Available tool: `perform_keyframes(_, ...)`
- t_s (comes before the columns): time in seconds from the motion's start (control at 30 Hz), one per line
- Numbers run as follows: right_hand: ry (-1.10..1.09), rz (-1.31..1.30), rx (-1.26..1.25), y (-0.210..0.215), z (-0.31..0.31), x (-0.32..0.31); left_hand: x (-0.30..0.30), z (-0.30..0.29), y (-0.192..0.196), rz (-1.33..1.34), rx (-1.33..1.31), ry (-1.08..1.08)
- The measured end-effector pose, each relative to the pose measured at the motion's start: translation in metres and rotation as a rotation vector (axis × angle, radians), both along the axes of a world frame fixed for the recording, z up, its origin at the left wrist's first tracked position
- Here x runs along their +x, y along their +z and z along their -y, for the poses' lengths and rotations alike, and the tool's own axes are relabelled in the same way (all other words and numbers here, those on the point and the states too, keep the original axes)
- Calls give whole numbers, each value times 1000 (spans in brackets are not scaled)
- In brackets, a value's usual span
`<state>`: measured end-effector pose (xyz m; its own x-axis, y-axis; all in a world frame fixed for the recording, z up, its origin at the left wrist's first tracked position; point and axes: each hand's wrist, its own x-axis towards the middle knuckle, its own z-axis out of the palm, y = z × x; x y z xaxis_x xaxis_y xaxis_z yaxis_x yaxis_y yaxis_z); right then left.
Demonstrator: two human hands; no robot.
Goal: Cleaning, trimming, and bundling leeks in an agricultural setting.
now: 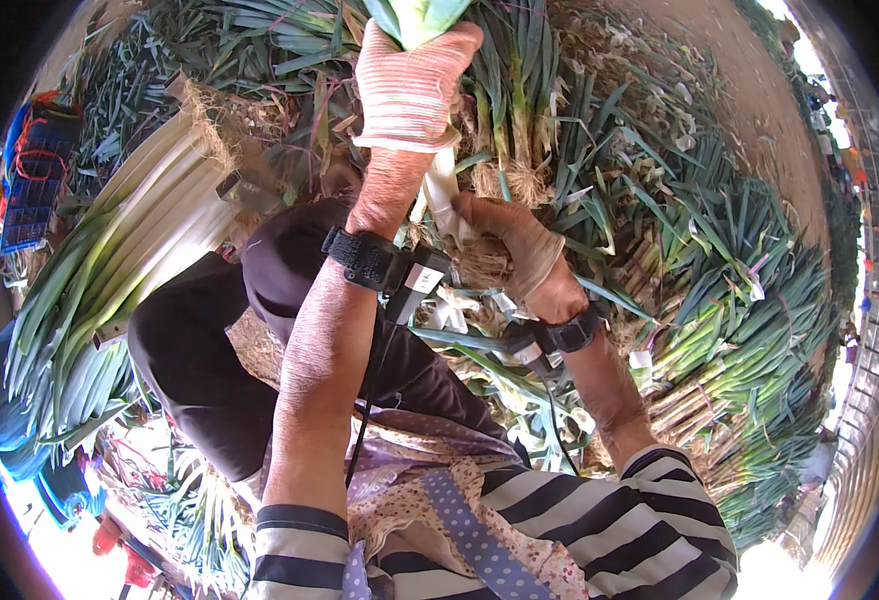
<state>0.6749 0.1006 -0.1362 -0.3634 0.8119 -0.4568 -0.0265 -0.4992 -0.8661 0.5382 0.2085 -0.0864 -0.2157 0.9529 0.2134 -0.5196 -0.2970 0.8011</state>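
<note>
A leek (440, 184) stretches between my two gloved hands. Near the top edge, my left hand (411, 85) is wrapped round its upper part, where the green leaves spread out above the fist. Lower and to the right, my right hand (519, 240) closes its fingers at the white lower stem, beside the shaggy roots; its fingertips are partly hidden. To the left, a pile of trimmed leeks (149, 210) lies with white stems and roots toward the upper right. Just beyond my right hand is a bunch of untrimmed leeks (514, 110), roots toward me.
Heaps of tied leeks (729, 360) cover the ground on the right. More leek greens (229, 45) lie at the far left. A blue plastic crate (34, 180) stands at the left edge. My bent knees (199, 360) in dark trousers are below the trimmed pile. Bare soil (759, 150) shows at upper right.
</note>
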Motion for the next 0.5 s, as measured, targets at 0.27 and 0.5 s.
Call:
perform_keyframes(0.27, -133, 106, -95, -12, -1, -19, 11, 7, -6, -209, -54, 78)
perform_keyframes(0.5, 167, 659, 518, -22, 5, -16, 4, 0, -11, -133, -24, 10)
